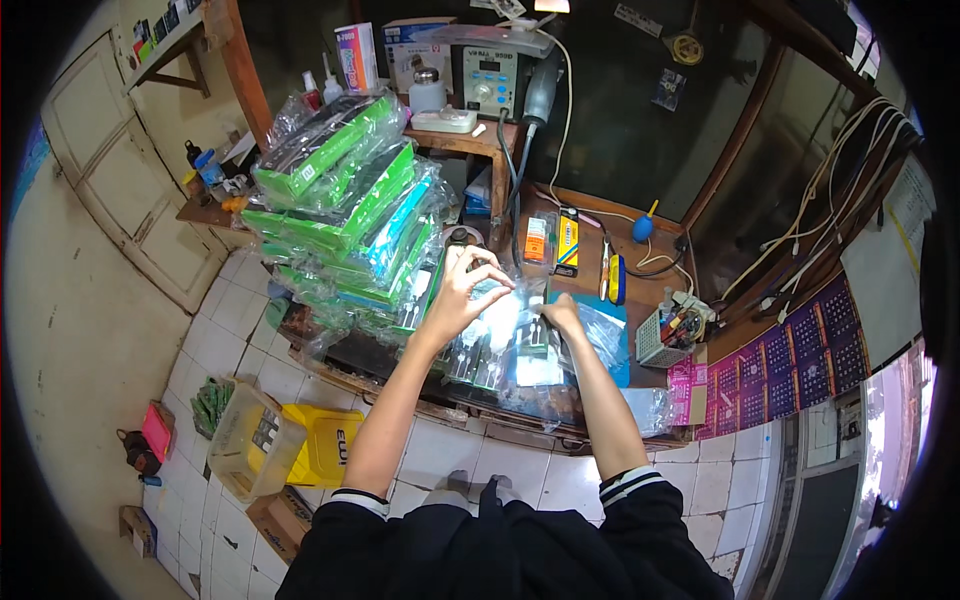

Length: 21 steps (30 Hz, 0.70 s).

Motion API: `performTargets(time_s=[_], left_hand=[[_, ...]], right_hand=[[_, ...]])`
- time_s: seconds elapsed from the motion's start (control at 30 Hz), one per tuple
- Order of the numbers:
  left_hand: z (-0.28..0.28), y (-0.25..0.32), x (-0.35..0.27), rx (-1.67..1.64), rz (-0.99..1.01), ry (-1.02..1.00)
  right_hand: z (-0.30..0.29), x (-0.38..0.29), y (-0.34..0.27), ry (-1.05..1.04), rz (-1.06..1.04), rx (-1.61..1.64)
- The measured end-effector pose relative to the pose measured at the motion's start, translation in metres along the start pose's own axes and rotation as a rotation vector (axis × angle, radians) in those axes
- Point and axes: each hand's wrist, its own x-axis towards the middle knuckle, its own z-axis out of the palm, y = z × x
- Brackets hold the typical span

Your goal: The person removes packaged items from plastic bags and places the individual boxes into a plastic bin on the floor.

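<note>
My left hand (463,294) is raised over the workbench with fingers curved and thumb tip close to a fingertip. Glare and clear film beside it hide whether anything thin is pinched there. My right hand (561,312) pinches the edge of a slim green-and-dark package (534,339) showing white cable ends. Several similar packages (491,367) lie in front, partly washed out by bright light. Clear plastic bags (602,330) lie on a blue mat (619,366) by my right wrist.
A tall stack of plastic-wrapped green boxes (345,217) rises on the left. Behind are a hot-air rework station (489,84) and its hanging handle (540,94). At right stand a blue air blower (643,227) and a tool basket (660,345). A plastic bin (247,450) sits on the floor.
</note>
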Motion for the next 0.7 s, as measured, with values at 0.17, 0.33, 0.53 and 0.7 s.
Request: performTargets(time_s=[0.17,0.33,0.53,0.7], left_hand=[[0.0,0.007,-0.004,0.03,0.073,0.057],[0.0,0.015,0.006,0.029,0.198,0.041],[0.005,0.016,0.022,-0.069,0.153,-0.059],[0.012,0.019,0.031,-0.119,0.144,-0.107]], right_hand=[[-0.012,0.0,0.009,-0.097,0.047,0.366],[-0.077,-0.019,0.0,0.083,-0.184,0.625],[-0.181,-0.099,-0.077,0.311,-0.61,0.873],[-0.212,-0.133,-0.113,0.335,-0.732,0.932]])
